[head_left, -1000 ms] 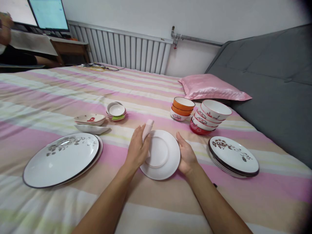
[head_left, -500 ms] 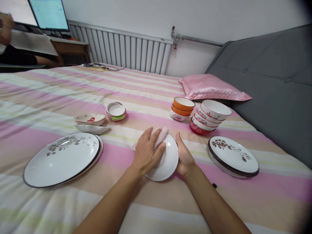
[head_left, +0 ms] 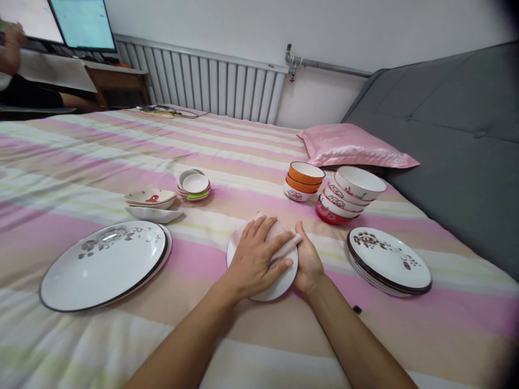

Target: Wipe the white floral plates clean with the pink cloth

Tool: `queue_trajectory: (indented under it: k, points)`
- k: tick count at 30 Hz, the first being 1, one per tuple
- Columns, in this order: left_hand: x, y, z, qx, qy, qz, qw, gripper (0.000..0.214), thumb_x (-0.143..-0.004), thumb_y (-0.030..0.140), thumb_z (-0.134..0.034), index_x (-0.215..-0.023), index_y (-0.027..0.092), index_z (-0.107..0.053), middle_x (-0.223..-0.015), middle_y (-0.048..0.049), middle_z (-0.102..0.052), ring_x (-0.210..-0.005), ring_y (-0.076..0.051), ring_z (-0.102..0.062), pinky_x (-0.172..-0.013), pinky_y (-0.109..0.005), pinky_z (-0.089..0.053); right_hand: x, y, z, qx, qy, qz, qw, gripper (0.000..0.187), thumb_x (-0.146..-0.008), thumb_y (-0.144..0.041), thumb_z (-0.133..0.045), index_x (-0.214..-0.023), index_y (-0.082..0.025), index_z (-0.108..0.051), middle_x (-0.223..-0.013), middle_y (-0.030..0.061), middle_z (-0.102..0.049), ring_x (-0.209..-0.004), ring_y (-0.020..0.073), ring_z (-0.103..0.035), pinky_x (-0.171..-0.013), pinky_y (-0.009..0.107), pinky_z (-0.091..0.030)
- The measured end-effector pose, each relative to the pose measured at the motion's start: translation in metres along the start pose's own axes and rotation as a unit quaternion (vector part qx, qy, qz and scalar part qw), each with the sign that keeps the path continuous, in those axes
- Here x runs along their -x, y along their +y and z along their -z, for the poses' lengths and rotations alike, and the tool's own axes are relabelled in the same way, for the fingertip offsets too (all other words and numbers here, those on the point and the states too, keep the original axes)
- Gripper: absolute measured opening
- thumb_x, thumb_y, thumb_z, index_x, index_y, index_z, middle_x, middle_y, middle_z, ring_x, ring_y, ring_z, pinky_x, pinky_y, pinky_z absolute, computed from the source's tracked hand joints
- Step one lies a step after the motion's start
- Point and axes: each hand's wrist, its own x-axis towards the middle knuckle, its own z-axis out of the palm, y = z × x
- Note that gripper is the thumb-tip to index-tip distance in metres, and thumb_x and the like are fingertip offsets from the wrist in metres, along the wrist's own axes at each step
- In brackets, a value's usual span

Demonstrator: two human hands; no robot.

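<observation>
A small white plate [head_left: 279,283] is held in front of me, low over the striped bedspread. My right hand [head_left: 308,262] grips its right rim, with the thumb up at the edge and the other fingers mostly hidden beneath. Across the plate's face lies my left hand [head_left: 259,256], pressing a pale pink cloth [head_left: 288,247] against it. The cloth is partly covered by those fingers. To the left rest oval plates [head_left: 105,267] with a grey flower pattern. On the right is a stack of dark-rimmed plates [head_left: 389,259] with brown flowers.
Beyond my hands stand orange and white bowls [head_left: 305,181] and a taller stack of white and red bowls [head_left: 351,194]. Small dishes [head_left: 194,185] and boat-shaped dishes [head_left: 150,201] sit at left. A pink pillow [head_left: 352,145] lies before the grey headboard [head_left: 450,124]. A person [head_left: 12,59] sits far left.
My left hand has slid to the right across the plate with the cloth, uncovering the plate's left rim. My right hand keeps its hold with little movement.
</observation>
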Motion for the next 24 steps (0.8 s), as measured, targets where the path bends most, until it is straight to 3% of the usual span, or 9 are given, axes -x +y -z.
queue_trajectory:
  k: [6, 13, 20, 24]
  points:
    - [0.000, 0.001, 0.002, 0.019, -0.029, -0.059, 0.998, 0.039, -0.085, 0.045, -0.048, -0.119, 0.029, -0.058, -0.138, -0.0066, -0.041, -0.131, -0.029, -0.027, -0.109, -0.049, -0.016, 0.000, -0.003, 0.005, -0.027, 0.015, 0.014, 0.999, 0.061, -0.088, -0.059, -0.027, -0.110, -0.012, -0.059, -0.103, 0.0106, -0.067, -0.103, 0.0225, -0.061, -0.094, 0.040, -0.044]
    - [-0.001, -0.001, -0.001, 0.036, -0.084, -0.112, 0.990, 0.032, -0.081, 0.042, -0.055, -0.109, 0.031, -0.064, -0.136, -0.0040, -0.045, -0.130, -0.028, -0.031, -0.110, -0.050, -0.016, -0.004, -0.006, 0.020, -0.022, 0.064, -0.005, 0.998, 0.061, -0.085, -0.062, -0.033, -0.092, -0.009, -0.064, -0.083, 0.0122, -0.070, -0.090, 0.0250, -0.066, -0.086, 0.042, -0.049]
    - [0.002, 0.000, -0.005, 0.068, -0.121, -0.130, 0.982, 0.024, -0.078, 0.039, -0.060, -0.096, 0.027, -0.068, -0.126, -0.0022, -0.055, -0.130, -0.028, -0.032, -0.110, -0.049, -0.017, -0.006, -0.008, 0.025, -0.023, 0.030, -0.067, 0.997, 0.073, -0.084, -0.067, -0.025, -0.092, -0.006, -0.063, -0.085, 0.0159, -0.069, -0.084, 0.0268, -0.067, -0.085, 0.045, -0.049]
    - [0.002, 0.000, -0.006, 0.103, -0.134, -0.128, 0.977, 0.018, -0.074, 0.037, -0.065, -0.088, 0.026, -0.070, -0.119, -0.0004, -0.060, -0.129, -0.028, -0.035, -0.110, -0.047, -0.017, -0.006, -0.008, 0.028, -0.012, 0.045, -0.050, 0.998, 0.070, -0.084, -0.066, -0.029, -0.089, -0.005, -0.064, -0.083, 0.0156, -0.069, -0.082, 0.0262, -0.067, -0.086, 0.044, -0.048]
